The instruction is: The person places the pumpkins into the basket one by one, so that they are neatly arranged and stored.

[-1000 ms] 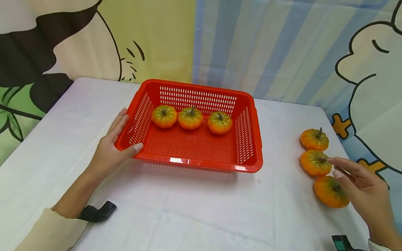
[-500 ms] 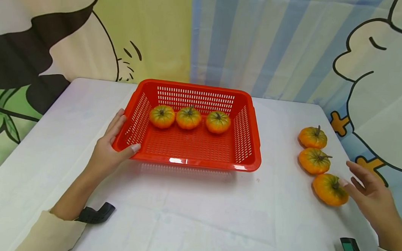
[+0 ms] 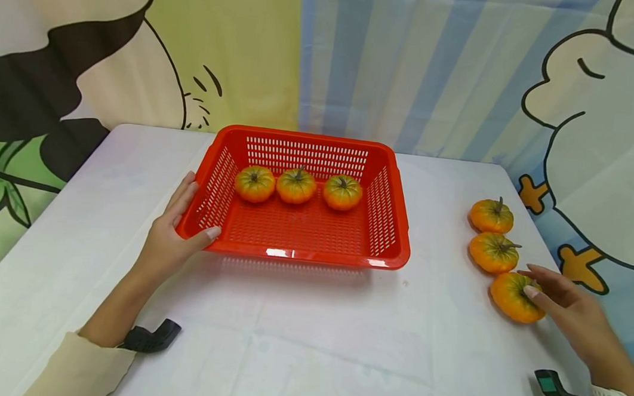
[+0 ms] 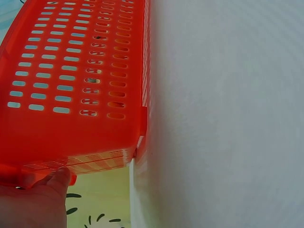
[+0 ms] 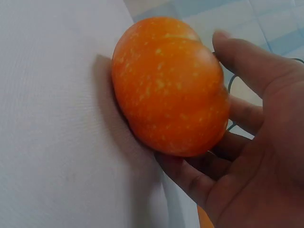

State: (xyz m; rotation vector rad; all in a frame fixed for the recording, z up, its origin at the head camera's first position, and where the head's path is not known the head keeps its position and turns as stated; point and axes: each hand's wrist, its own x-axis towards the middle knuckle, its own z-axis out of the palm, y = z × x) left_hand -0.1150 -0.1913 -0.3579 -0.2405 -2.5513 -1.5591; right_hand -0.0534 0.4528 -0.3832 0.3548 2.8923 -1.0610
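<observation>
A red plastic basket (image 3: 298,255) with slotted sides holds three small orange-green pumpkins (image 3: 296,187) in a row near its back wall. My left hand (image 3: 172,232) grips the basket's left end, thumb over the front rim and fingers along the outer side; the left wrist view shows the hand (image 4: 42,199) at the slotted wall. At the right, three more pumpkins stand in a line on the table. My right hand (image 3: 575,304) holds the nearest pumpkin (image 3: 513,298), thumb by its stem. In the right wrist view, fingers curve round this pumpkin (image 5: 166,90), which sits against the white cloth.
Beyond the held pumpkin stand a middle pumpkin (image 3: 491,253) and a far pumpkin (image 3: 490,216), close together. A white cloth (image 3: 309,341) covers the table. Behind it hangs a printed cartoon curtain (image 3: 367,63). Both wrists carry black devices.
My right hand drew back to the right from above the middle pumpkin, then came in round the nearest one. The left hand and the basket stay in place; the view shifted slightly.
</observation>
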